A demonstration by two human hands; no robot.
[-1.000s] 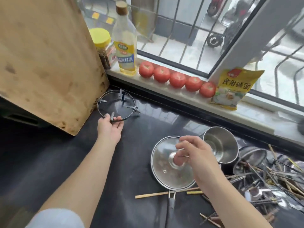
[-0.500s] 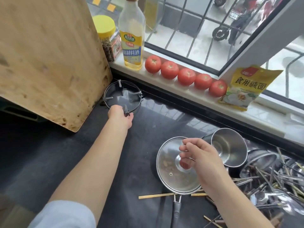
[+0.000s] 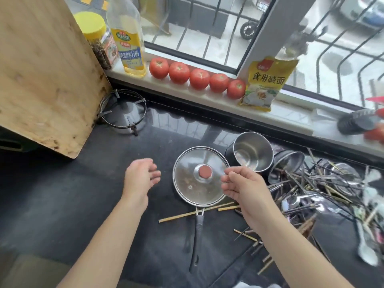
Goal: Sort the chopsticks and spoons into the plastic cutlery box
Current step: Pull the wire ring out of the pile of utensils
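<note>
A tangled heap of chopsticks and spoons (image 3: 324,194) lies on the dark counter at the right. One pale chopstick (image 3: 195,213) lies loose under the small lidded pan (image 3: 199,177). My left hand (image 3: 141,177) hovers empty just left of the pan, fingers apart. My right hand (image 3: 243,188) hovers at the pan's right rim, fingers loosely curled and holding nothing. No plastic cutlery box shows in this view.
A wire pot stand (image 3: 122,111) sits at the back beside a leaning wooden board (image 3: 41,75). Two steel cups (image 3: 252,151) lie tipped behind the pan. The sill holds a jar (image 3: 97,38), a bottle (image 3: 128,40), several tomatoes (image 3: 197,77) and a yellow packet (image 3: 266,82).
My left hand let go of the wire pot stand and drew back toward the pan. My right hand came off the lid's knob and moved right.
</note>
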